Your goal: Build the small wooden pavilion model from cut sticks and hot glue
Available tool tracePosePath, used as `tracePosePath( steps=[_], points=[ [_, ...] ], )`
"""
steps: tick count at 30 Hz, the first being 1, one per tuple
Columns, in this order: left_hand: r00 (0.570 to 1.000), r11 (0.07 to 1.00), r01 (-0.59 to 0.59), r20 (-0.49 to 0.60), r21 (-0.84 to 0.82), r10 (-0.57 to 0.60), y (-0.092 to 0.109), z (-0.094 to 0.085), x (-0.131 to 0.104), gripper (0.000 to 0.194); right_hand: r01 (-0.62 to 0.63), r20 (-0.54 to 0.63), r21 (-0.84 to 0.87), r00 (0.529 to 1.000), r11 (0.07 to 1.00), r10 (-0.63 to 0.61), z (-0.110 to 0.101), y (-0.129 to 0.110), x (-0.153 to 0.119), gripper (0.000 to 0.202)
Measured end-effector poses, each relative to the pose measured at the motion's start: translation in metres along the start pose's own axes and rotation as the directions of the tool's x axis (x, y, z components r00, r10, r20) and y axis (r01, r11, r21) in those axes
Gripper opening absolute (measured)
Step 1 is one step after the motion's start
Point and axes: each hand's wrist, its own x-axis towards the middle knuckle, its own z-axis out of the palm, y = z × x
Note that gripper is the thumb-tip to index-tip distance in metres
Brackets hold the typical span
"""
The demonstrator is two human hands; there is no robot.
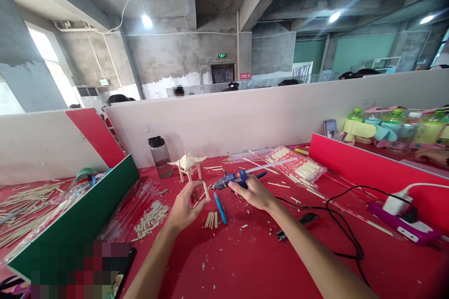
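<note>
My right hand (255, 192) is closed round a blue hot glue gun (229, 180), a clear glue stick (277, 164) jutting from its back end. The gun's nozzle points left, close to my left hand (189, 203). Thumb and fingers of that hand pinch small wooden sticks (206, 190) joined at an angle. Just behind stands a little pavilion model (189, 163) of pale sticks with a peaked roof. Below the nozzle lie a blue pen-like tool (220, 208) and several short cut sticks (211, 219).
A dark-lidded bottle (160, 156) stands at the back left. Stick offcuts (152, 219) pile at left; bagged sticks (298, 163) lie at back right. Black cable (345, 224) loops near a purple power strip (405, 224). Green (80, 219) and red (372, 173) dividers flank the table.
</note>
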Motion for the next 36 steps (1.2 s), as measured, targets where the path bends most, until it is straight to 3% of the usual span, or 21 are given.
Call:
tracePosePath(
  steps=[29,36],
  points=[
    [0.999,1.0,0.029,-0.04,-0.01,-0.029,-0.001,0.001,0.002,0.038,-0.1,0.098,0.055,0.991,0.993,0.094,-0.006,0.002,0.0,0.054],
    [0.999,0.999,0.034,-0.021,0.012,-0.034,-0.002,0.001,0.003,0.037,-0.168,0.143,0.187,0.979,0.968,0.142,-0.005,0.008,0.001,0.055]
  ],
)
